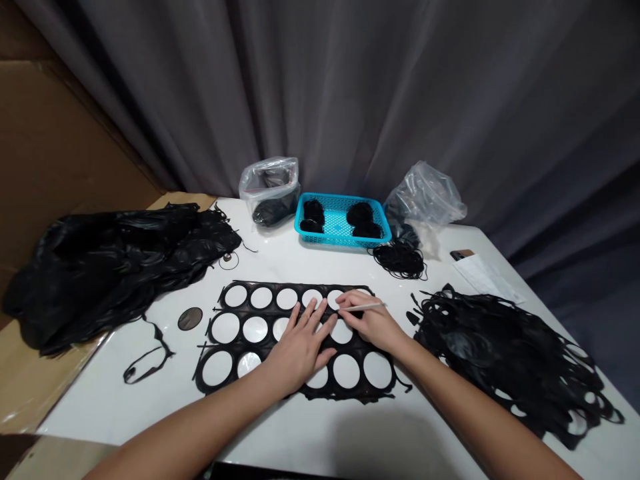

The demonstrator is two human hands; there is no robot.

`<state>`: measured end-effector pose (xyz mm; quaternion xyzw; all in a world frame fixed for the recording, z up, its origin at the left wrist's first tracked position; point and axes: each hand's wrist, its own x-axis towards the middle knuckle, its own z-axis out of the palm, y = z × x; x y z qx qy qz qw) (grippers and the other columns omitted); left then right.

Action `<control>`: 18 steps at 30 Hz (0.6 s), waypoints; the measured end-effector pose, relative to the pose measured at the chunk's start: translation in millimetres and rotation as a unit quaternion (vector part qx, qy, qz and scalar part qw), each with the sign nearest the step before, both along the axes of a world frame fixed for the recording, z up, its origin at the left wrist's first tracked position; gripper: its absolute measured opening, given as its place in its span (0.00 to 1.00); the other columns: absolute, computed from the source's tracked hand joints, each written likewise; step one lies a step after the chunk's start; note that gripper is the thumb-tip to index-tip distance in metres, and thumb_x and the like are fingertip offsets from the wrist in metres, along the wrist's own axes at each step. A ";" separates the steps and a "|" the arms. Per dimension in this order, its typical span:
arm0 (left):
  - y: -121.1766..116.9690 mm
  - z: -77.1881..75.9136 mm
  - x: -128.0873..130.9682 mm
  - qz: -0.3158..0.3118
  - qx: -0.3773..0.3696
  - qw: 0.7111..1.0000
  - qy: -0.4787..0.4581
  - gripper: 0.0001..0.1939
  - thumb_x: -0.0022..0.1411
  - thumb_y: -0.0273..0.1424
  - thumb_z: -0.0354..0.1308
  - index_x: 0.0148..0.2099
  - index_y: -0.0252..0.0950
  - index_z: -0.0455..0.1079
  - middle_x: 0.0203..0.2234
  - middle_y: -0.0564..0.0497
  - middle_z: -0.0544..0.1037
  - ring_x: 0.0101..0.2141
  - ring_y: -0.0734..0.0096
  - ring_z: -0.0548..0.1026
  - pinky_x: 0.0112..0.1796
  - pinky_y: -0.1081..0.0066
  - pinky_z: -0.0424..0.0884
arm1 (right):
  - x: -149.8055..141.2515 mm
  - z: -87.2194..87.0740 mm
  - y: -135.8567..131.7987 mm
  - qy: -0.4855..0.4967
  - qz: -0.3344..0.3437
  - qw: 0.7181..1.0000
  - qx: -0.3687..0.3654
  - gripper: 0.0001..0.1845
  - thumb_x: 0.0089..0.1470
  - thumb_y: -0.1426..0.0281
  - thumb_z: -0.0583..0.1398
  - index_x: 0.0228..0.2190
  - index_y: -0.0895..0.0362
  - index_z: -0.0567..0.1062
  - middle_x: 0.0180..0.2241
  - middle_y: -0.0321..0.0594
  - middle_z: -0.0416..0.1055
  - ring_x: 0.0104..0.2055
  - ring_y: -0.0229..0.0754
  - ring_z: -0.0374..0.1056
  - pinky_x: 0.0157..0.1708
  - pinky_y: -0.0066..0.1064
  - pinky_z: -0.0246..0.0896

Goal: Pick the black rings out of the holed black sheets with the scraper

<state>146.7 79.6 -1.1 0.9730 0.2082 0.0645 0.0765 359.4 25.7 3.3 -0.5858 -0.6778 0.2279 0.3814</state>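
Observation:
A black rubbery sheet with rows of round holes lies flat on the white table, and the table's white shows through the holes. My left hand rests on the sheet's middle, palm down with fingers spread. In my right hand is a thin pale pen-like tool, pinched between the fingers. Its tip meets the sheet beside a hole in the top rows. What kind of tool it is I cannot make out. A dark round disc lies left of the sheet.
A blue basket holding black bundles stands at the back between two clear plastic bags. Black rings lie beside it. Holed black scraps pile up at right; a black sheet heap lies at left.

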 end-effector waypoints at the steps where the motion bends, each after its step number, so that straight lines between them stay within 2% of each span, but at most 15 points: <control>1: -0.2 -0.2 0.0 0.000 -0.002 1.000 0.002 0.33 0.68 0.41 0.56 0.70 0.41 0.51 0.69 0.40 0.52 0.68 0.47 0.49 0.63 0.44 0.52 | -1.9 0.9 -1.3 -0.034 0.023 0.999 0.011 0.06 0.61 0.73 0.56 0.32 0.54 0.71 0.42 0.43 0.75 0.45 0.44 0.69 0.46 0.36 0.63; 3: -0.6 -0.8 -0.2 0.000 -0.005 1.000 0.006 0.33 0.68 0.41 0.56 0.70 0.40 0.51 0.69 0.39 0.51 0.68 0.47 0.48 0.63 0.44 0.52 | -4.1 3.1 0.1 -0.126 0.058 0.990 0.028 0.06 0.61 0.75 0.56 0.37 0.54 0.72 0.43 0.44 0.75 0.47 0.46 0.68 0.47 0.38 0.62; 5: -0.8 -1.8 -0.7 0.000 -0.006 1.000 0.001 0.32 0.68 0.41 0.55 0.70 0.40 0.53 0.70 0.39 0.50 0.68 0.47 0.48 0.63 0.44 0.51 | 0.1 6.3 8.9 -0.216 0.033 0.975 0.027 0.07 0.59 0.75 0.57 0.38 0.54 0.72 0.41 0.44 0.75 0.46 0.48 0.68 0.47 0.38 0.60; 7: -0.2 -2.8 -1.3 0.001 -0.003 1.000 -0.010 0.30 0.69 0.41 0.55 0.69 0.40 0.55 0.70 0.39 0.50 0.68 0.46 0.48 0.63 0.43 0.51 | 14.7 11.3 23.4 -0.259 -0.053 0.964 0.018 0.08 0.59 0.76 0.55 0.36 0.55 0.72 0.38 0.47 0.75 0.43 0.50 0.67 0.46 0.39 0.59; 10: 3.3 -2.0 -1.7 0.003 0.002 1.000 -0.018 0.30 0.68 0.42 0.56 0.68 0.41 0.57 0.69 0.41 0.51 0.68 0.43 0.49 0.62 0.43 0.53 | 51.1 22.7 40.9 -0.265 -0.196 0.944 0.020 0.11 0.59 0.78 0.49 0.34 0.59 0.71 0.34 0.54 0.73 0.39 0.54 0.66 0.42 0.44 0.56; 12: 6.4 1.8 -0.4 0.005 0.001 1.000 -0.013 0.30 0.67 0.43 0.56 0.68 0.41 0.58 0.69 0.42 0.53 0.67 0.40 0.50 0.61 0.40 0.53 | 72.4 31.1 39.8 -0.237 -0.273 0.932 0.025 0.10 0.59 0.76 0.50 0.34 0.58 0.71 0.35 0.53 0.73 0.38 0.54 0.66 0.40 0.43 0.57; 14: 8.0 7.8 2.4 0.013 0.006 1.000 -0.012 0.29 0.68 0.43 0.56 0.67 0.40 0.60 0.68 0.42 0.56 0.67 0.38 0.50 0.61 0.37 0.52 | 81.4 37.1 26.7 -0.165 -0.299 0.940 0.014 0.07 0.59 0.72 0.53 0.32 0.55 0.71 0.35 0.48 0.75 0.37 0.51 0.68 0.39 0.40 0.58; 16: 6.0 14.0 6.3 0.000 0.014 1.000 -0.024 0.28 0.69 0.43 0.55 0.66 0.38 0.60 0.68 0.41 0.56 0.68 0.40 0.48 0.62 0.38 0.49 | 75.8 38.7 5.1 -0.069 -0.268 0.961 -0.024 0.07 0.59 0.68 0.55 0.30 0.54 0.71 0.35 0.43 0.77 0.36 0.47 0.69 0.38 0.37 0.60; 18: -0.1 17.3 10.3 -0.051 0.007 0.998 -0.038 0.28 0.70 0.42 0.53 0.67 0.38 0.58 0.69 0.42 0.54 0.69 0.47 0.47 0.64 0.44 0.49 | 60.0 35.7 -19.1 0.011 -0.214 0.974 -0.071 0.08 0.58 0.65 0.57 0.29 0.54 0.72 0.34 0.41 0.77 0.35 0.46 0.70 0.37 0.35 0.61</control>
